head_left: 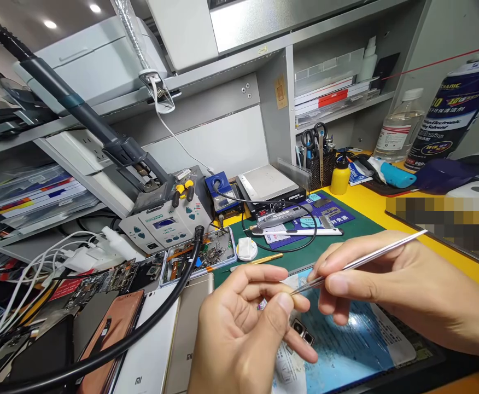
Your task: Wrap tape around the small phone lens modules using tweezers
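Observation:
My right hand holds a pair of silver tweezers between thumb and fingers, like a pen. The tweezers' points reach the pinched thumb and fingertip of my left hand. Whatever lies in that pinch is too small or too hidden to make out; the other left fingers are loosely spread. Just below the left fingers sits a small dark part with square lens-like faces, partly covered by them. Beneath both hands is a shiny blue printed sheet, with white areas at its edges.
Phone back covers lie at left, crossed by a black hose. A tray of small circuit parts stands beyond. Behind are a grey control station, a soldering-iron-like tool, a yellow bottle and a spray can.

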A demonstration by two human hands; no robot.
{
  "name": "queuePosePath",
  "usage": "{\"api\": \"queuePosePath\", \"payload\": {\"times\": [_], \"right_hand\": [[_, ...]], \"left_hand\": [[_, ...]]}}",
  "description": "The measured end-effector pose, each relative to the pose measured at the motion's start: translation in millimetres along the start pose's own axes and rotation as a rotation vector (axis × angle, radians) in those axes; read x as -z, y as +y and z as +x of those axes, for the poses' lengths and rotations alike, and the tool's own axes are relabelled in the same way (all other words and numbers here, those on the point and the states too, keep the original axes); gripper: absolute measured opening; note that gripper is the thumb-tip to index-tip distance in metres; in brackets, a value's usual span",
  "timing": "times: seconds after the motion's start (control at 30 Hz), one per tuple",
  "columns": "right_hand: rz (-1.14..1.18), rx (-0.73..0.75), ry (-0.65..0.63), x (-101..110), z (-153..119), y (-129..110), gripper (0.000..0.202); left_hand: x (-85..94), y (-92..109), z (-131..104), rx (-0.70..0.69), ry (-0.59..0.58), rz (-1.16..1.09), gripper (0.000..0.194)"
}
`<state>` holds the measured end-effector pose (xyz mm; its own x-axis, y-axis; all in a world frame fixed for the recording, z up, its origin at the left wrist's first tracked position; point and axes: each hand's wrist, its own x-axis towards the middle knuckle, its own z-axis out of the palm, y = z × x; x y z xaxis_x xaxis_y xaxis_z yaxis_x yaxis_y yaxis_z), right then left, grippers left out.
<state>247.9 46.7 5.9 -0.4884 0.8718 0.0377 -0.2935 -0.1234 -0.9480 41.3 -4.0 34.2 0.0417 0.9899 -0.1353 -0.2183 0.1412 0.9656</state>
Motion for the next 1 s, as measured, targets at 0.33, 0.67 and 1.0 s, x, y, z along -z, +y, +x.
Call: {"api": "queuePosePath", "payload": {"times": [0.33,0.67,1.0], "right_hand": [[0.004,-0.015,-0.008,-7,2,-7,0.009],[0.142,-0.168,-0.015,-9,10,-10,0.016],[0.085,-0.063,-0.012,-10,6,-12,0.014]], "left_hand": [[-1.9,0,-1,-0.03,0.004,0.008,0.03],[-7.9,-2,-3,-0.093,0.062,0.045,0.026],[-6.0,0,-2,-0.068,0.054,0.053,0.029]]}}
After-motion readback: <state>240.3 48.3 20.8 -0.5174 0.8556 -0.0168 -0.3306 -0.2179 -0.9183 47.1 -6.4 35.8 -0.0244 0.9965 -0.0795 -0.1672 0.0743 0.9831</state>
